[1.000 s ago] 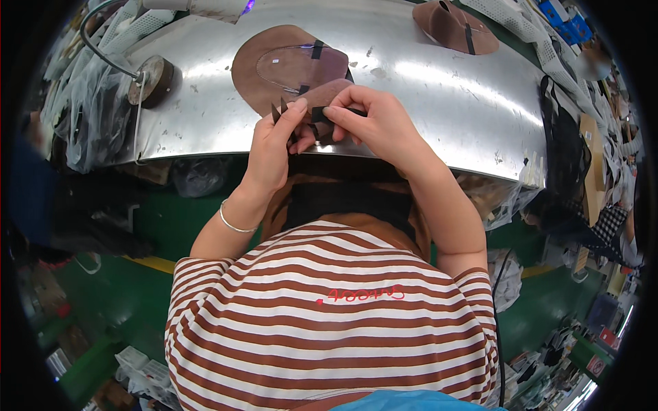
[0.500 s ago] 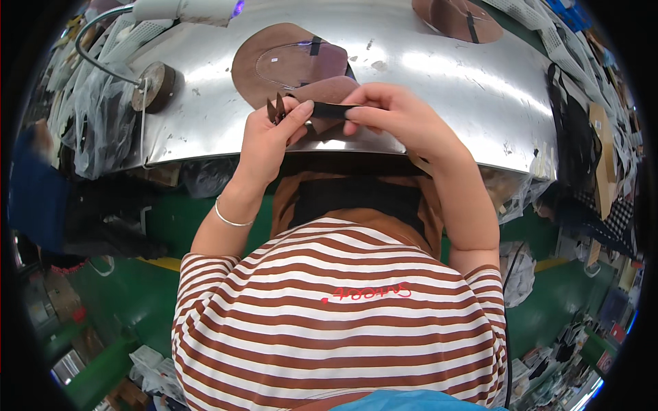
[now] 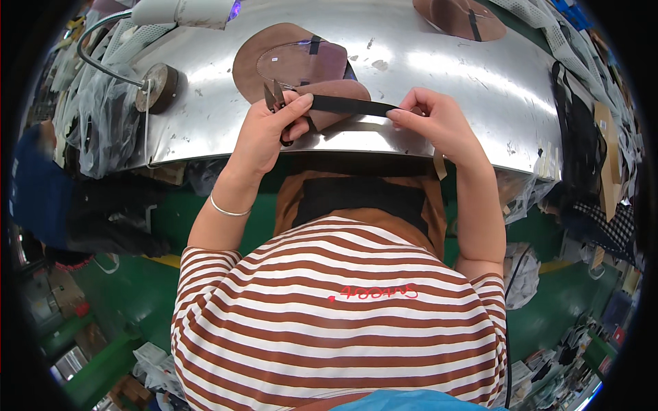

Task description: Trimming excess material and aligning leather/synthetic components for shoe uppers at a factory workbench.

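A black strap (image 3: 353,105) is drawn nearly straight between my two hands above the table's near edge. My left hand (image 3: 264,133) pinches its left end between thumb and finger. The same hand also holds small thread snips (image 3: 274,97), blades pointing up and away. My right hand (image 3: 442,123) pinches the strap's other end. Just beyond, a brown leather-like piece (image 3: 264,44) with a rounded edge, curved stitching and a short black tab lies on the table. A smaller brown flap (image 3: 337,90) shows behind the strap, partly hidden by it.
The shiny metal table (image 3: 212,103) spans the far side. On its left stands a lamp (image 3: 184,11) with a round base (image 3: 159,89), beside clear plastic bags (image 3: 106,137). Another brown piece (image 3: 459,19) lies at the far right. A person in blue (image 3: 38,192) is at the left.
My right hand has moved right, away from my left, so a much longer stretch of the black strap shows between them. The snips stay in my left hand.
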`<state>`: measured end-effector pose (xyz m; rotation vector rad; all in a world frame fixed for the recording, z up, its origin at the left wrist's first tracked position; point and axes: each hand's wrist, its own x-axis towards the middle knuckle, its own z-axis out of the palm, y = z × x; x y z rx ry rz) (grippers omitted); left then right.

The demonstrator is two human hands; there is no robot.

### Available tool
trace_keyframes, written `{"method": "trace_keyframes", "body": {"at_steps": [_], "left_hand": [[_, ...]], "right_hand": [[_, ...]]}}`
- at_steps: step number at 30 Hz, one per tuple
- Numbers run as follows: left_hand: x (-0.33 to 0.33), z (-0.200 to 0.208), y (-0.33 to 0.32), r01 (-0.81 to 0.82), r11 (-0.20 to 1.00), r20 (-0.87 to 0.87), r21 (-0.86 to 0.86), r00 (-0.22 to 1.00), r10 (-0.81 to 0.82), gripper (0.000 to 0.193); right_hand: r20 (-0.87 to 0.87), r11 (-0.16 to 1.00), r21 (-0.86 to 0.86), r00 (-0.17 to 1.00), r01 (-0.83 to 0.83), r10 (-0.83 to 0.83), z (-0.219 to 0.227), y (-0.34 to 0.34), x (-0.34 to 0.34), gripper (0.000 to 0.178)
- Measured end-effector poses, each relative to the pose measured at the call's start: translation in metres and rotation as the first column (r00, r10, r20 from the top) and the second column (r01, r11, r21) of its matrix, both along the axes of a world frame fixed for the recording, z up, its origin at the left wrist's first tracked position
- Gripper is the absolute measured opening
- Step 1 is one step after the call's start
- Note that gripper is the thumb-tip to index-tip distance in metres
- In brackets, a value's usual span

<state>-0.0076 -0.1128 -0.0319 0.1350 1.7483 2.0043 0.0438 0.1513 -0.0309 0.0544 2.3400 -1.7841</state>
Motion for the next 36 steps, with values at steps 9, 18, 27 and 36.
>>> {"method": "trace_keyframes", "body": {"at_steps": [9, 18, 27, 36], "left_hand": [[0.0, -0.01, 0.02, -0.091, 0.994, -0.007, 0.052, 0.996, 0.091, 0.021], [0.016, -0.007, 0.033, -0.184, 0.977, -0.2, 0.11, 0.959, 0.203, 0.019], [0.022, -0.009, 0.044, -0.24, 0.97, -0.361, 0.042, 0.901, 0.239, 0.018], [0.01, -0.029, 0.047, -0.352, 0.931, -0.383, 0.1, 0.85, 0.362, 0.017]], "right_hand": [[-0.15, 0.978, 0.19, 0.987, 0.082, -0.053, -0.015, -0.006, 0.009, 0.021], [-0.075, 0.986, 0.137, 0.994, 0.092, -0.082, 0.002, -0.039, 0.005, 0.026], [-0.043, 0.969, -0.226, 0.993, 0.096, -0.108, 0.003, -0.039, 0.002, 0.014], [-0.385, 0.947, 0.249, 0.918, 0.202, -0.095, 0.003, -0.052, 0.007, 0.019]]}}
